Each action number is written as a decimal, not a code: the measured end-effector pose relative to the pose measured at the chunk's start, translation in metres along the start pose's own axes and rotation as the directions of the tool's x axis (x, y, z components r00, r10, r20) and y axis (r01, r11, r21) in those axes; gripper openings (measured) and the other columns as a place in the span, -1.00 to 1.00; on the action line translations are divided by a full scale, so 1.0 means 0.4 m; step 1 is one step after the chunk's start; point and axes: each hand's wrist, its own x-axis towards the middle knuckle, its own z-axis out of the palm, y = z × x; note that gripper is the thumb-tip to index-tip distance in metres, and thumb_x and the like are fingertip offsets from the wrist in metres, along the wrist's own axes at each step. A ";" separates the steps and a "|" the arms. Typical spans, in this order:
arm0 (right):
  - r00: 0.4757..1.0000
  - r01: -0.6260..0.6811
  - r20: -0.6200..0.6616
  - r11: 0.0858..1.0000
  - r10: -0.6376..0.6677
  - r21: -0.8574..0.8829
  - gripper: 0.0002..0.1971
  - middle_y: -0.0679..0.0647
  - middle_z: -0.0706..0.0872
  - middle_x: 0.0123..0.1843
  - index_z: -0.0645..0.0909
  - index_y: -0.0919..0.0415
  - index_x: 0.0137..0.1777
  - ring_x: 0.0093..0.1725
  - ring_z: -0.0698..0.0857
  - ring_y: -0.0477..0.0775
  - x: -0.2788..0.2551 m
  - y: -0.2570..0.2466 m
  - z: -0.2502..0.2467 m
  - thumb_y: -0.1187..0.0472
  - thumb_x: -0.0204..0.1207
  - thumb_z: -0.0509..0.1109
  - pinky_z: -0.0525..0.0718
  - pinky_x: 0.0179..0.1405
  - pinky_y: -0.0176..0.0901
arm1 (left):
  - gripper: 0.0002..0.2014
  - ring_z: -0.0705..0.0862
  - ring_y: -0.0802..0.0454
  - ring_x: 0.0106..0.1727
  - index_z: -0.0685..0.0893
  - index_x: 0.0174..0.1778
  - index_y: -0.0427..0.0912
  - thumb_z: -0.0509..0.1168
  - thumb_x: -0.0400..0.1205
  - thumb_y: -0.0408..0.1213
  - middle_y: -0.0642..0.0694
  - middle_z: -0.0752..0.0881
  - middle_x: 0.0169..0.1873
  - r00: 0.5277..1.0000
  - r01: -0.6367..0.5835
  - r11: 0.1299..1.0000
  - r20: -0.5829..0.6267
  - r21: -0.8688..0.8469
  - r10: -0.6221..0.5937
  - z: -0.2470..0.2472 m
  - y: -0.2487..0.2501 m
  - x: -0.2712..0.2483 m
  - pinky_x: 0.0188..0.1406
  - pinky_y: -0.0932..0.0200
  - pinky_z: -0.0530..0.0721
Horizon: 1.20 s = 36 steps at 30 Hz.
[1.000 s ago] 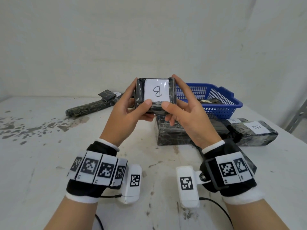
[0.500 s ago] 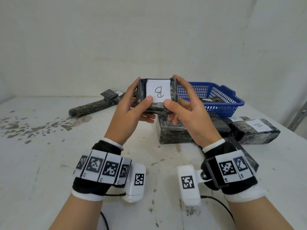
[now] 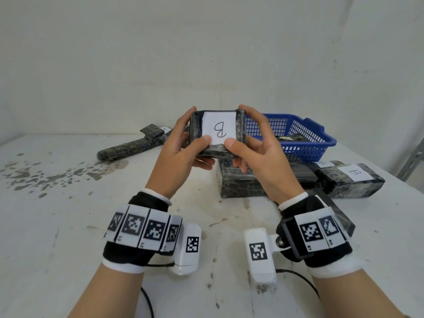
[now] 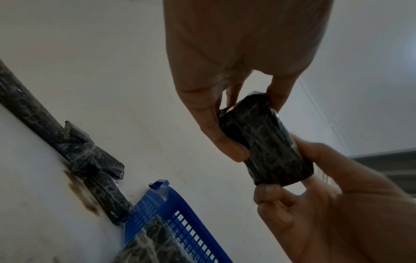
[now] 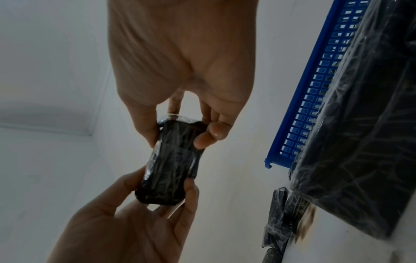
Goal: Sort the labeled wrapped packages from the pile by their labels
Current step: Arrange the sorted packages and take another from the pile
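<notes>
A small black wrapped package (image 3: 218,133) with a white label marked B faces me, held up above the table. My left hand (image 3: 183,145) grips its left side with thumb on the front; my right hand (image 3: 252,145) grips its right side the same way. The wrist views show the package (image 4: 268,140) (image 5: 173,163) from below, pinched between both hands. On the table lie a large dark block (image 3: 241,182), a package labelled B (image 3: 351,182) at the right, and a long wrapped package (image 3: 133,149) at the back left.
A blue plastic basket (image 3: 305,136) stands behind my right hand with a wrapped package inside. The white table (image 3: 68,226) has dark stains at the left. A white wall stands close behind. A metal frame leg (image 3: 413,161) shows at the far right.
Both hands and the package have stayed nearly still, drifting slightly right and up in view. The label B still faces me.
</notes>
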 end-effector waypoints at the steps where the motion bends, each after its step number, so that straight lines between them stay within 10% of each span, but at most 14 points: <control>1: 1.000 0.002 0.000 1.000 -0.002 0.001 -0.38 0.19 0.82 0.07 0.35 -0.09 0.57 -0.40 0.70 -0.18 -0.001 -0.001 0.000 0.37 0.61 0.44 0.63 -0.39 -0.36 | -0.45 0.76 -0.16 -0.23 0.31 0.60 0.03 0.24 0.70 -0.36 -0.28 0.69 0.15 1.000 -0.003 1.000 -0.001 0.004 0.003 0.000 0.000 0.000 -0.20 -0.01 0.80; 14: 1.000 0.005 -0.028 1.000 -0.004 0.021 -0.47 0.09 0.82 0.01 0.34 -0.01 0.57 -0.41 0.70 -0.20 -0.005 -0.004 0.010 0.32 0.66 0.38 0.62 -0.43 -0.37 | -0.50 0.67 -0.08 -0.54 0.35 0.57 0.16 0.28 0.70 -0.15 -0.06 0.72 0.00 0.999 -0.046 0.993 -0.022 0.111 0.049 0.000 0.004 -0.005 -0.62 0.20 0.55; 26: 1.000 -0.003 -0.019 1.000 0.004 0.015 -0.65 0.01 0.81 -0.12 0.37 -0.03 0.43 -0.37 0.75 -0.18 -0.003 -0.002 0.004 0.23 0.72 0.31 0.66 -0.41 -0.37 | -0.50 0.66 -0.08 -0.51 0.39 0.49 0.14 0.35 0.66 -0.23 -0.08 0.72 0.00 0.996 -0.081 0.982 -0.027 0.171 0.087 0.009 0.002 -0.006 -0.57 0.12 0.64; 36: 0.999 0.024 -0.023 0.999 -0.025 -0.030 -0.62 0.35 0.79 0.12 0.33 -0.17 0.39 -0.09 0.84 0.18 -0.004 0.011 0.017 0.14 0.68 0.37 0.70 -0.32 -0.31 | -0.74 0.70 -0.03 -0.50 0.43 0.19 0.13 0.26 0.62 0.02 -0.12 0.75 -0.19 0.992 -0.107 0.987 -0.061 0.118 0.115 0.017 0.003 -0.008 -0.65 0.25 0.53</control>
